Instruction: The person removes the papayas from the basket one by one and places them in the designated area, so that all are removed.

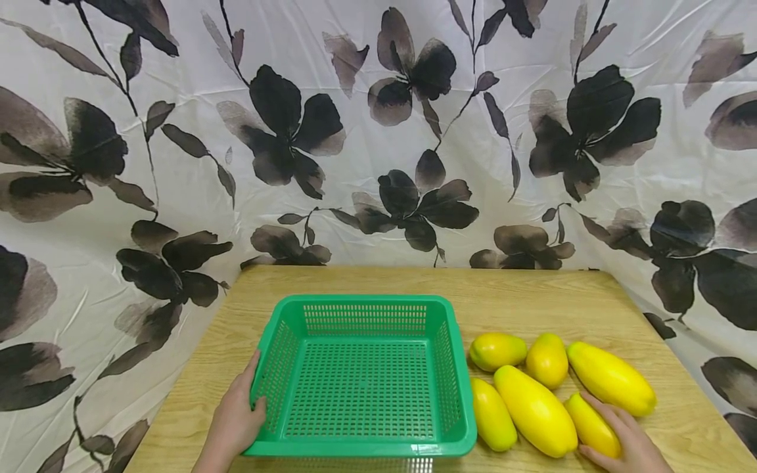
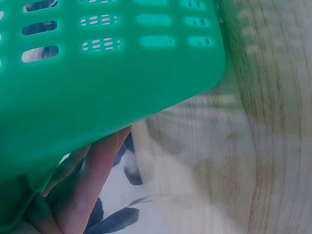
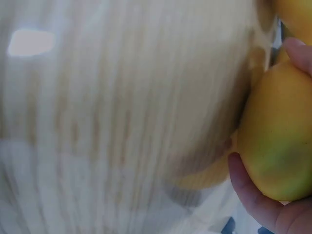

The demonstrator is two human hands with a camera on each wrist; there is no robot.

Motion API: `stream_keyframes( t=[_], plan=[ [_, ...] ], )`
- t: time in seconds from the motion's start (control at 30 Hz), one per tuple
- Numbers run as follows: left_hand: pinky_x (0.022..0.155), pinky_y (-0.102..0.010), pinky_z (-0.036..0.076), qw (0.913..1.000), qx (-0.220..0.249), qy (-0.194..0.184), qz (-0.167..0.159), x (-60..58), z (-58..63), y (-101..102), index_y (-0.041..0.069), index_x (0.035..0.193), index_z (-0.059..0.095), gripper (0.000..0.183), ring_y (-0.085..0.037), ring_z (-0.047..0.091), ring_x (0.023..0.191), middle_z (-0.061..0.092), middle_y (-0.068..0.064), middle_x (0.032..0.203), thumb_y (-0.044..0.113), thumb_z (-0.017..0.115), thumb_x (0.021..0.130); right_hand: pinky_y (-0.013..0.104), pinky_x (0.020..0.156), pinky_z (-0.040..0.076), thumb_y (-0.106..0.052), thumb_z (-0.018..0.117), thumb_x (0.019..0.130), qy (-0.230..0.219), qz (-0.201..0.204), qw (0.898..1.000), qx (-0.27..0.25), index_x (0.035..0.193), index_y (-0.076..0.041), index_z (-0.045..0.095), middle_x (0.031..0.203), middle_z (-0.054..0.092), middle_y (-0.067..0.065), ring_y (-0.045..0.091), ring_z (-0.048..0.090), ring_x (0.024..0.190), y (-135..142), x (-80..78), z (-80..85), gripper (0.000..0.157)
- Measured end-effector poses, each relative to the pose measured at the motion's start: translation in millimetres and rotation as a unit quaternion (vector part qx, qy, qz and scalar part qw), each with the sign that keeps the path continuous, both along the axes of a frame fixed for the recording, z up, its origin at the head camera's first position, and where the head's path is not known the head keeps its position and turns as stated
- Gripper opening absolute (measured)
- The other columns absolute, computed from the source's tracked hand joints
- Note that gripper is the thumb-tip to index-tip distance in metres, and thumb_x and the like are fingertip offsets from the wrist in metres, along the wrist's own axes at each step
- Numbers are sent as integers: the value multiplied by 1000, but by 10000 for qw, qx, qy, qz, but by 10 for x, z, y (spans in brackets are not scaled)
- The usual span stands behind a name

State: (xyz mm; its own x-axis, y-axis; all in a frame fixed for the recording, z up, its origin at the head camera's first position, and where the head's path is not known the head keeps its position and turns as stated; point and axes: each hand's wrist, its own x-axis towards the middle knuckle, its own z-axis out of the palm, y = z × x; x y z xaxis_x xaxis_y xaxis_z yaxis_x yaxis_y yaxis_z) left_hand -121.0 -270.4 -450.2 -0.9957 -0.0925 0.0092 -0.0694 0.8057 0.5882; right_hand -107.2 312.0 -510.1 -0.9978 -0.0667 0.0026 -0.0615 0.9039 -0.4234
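A green plastic basket (image 1: 361,387) with slotted walls sits on the table. My left hand (image 1: 236,410) grips its left rim, thumb on the inner side; in the left wrist view, fingers (image 2: 95,175) show under the rim. My right hand (image 1: 627,437) holds a small yellow papaya (image 1: 593,424) at the front right. The right wrist view shows thumb and finger on opposite sides of that papaya (image 3: 280,136), which has a greenish end. Beside it lie a large papaya (image 1: 535,410) on the left and another long papaya (image 1: 612,378) behind.
Other papayas lie between these and the basket: one by its right wall (image 1: 493,414), and two farther back, a papaya (image 1: 498,350) and an upright-lying papaya (image 1: 547,360). The wooden table (image 1: 520,295) ends at a floral cloth (image 1: 414,131) behind and at both sides.
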Motion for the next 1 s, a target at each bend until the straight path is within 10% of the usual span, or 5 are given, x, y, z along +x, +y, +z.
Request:
stream_keyframes(
  t=[0.47,0.77,1.0],
  plan=[
    [86,-61,36,10000,-34,-34,-19,-4,4,-1,4,147,8,78,-53,34,119,29,-36,135,-1,52,82,55,73,44,-55,74,63,-91,-33,9998,148,138,-6,36,112,50,19,37,52,97,-7,-30,-4,97],
    [87,-62,35,10000,-59,2,1,2,-1,2,3,146,9,77,-53,34,118,30,-37,134,-1,51,82,62,72,39,-57,73,62,667,193,9970,345,136,-14,42,118,45,18,43,47,100,-45,18,26,91],
    [88,-63,35,10000,-9,77,-55,1,0,-13,2,146,10,76,-54,34,118,30,-37,134,1,52,83,62,68,42,-67,67,61,38,39,9984,569,137,-11,38,124,42,19,43,46,102,-67,14,132,100]
  ],
)
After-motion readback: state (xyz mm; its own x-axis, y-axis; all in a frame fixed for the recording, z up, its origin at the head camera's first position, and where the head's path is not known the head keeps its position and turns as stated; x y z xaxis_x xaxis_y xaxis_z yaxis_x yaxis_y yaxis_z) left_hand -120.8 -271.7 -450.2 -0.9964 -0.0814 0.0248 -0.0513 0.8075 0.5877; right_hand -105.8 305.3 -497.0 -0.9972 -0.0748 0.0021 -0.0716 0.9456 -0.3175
